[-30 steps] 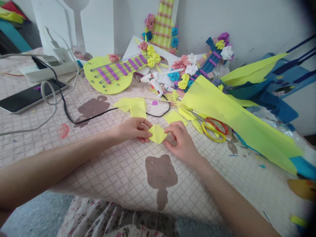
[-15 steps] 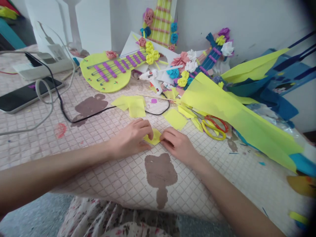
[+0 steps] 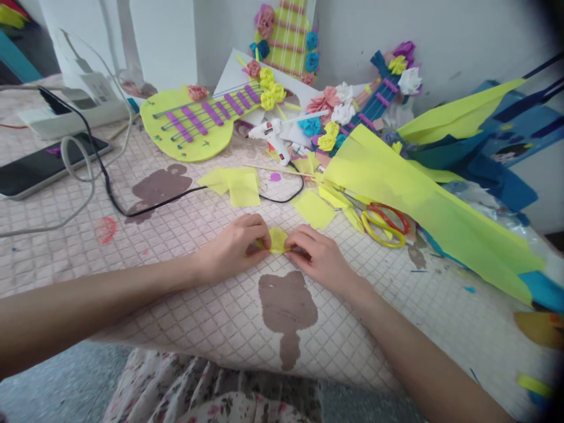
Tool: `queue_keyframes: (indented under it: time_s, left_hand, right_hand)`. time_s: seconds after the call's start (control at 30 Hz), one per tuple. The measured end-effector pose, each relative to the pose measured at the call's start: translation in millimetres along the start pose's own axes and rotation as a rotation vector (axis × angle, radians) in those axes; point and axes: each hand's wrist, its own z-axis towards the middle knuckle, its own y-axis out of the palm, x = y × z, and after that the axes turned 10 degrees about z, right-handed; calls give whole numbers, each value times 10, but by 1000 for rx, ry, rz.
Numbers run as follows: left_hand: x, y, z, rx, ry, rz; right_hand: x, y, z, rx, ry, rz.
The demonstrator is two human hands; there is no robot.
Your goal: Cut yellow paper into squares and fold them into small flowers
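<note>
A small piece of yellow crepe paper (image 3: 278, 240) is stretched between my two hands, just above the checked cloth. My left hand (image 3: 242, 244) pinches its left edge between thumb and fingers. At its right edge, my right hand (image 3: 315, 252) has a matching pinch, fingers curled. Beyond my hands lie cut yellow paper squares (image 3: 242, 185), and another yellow square (image 3: 314, 209) rests to the right. Scissors with red and yellow handles (image 3: 383, 226) lie farther right among yellow scraps.
A white glue gun (image 3: 275, 141) stands behind, its black cord (image 3: 167, 197) crossing the cloth. A yellow paper guitar (image 3: 189, 129) lies at the back. Long yellow crepe paper (image 3: 423, 205) spreads on the right. A phone (image 3: 48, 164) and power strip (image 3: 79, 114) are at left.
My left hand has closed from a looser curl onto the paper's left edge. The paper now looks folded or narrower between my hands. My right hand keeps its pinch.
</note>
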Motion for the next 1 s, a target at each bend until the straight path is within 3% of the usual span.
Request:
queue_keyframes:
  time_s: [0.47,1.0]
  left_hand:
    - [6,44,18,29,-22,15]
    - [1,6,35,-18,-45,-2]
  right_hand:
    - [-59,30,39,33,148,29]
    - [-87,81,55,69,177,-11]
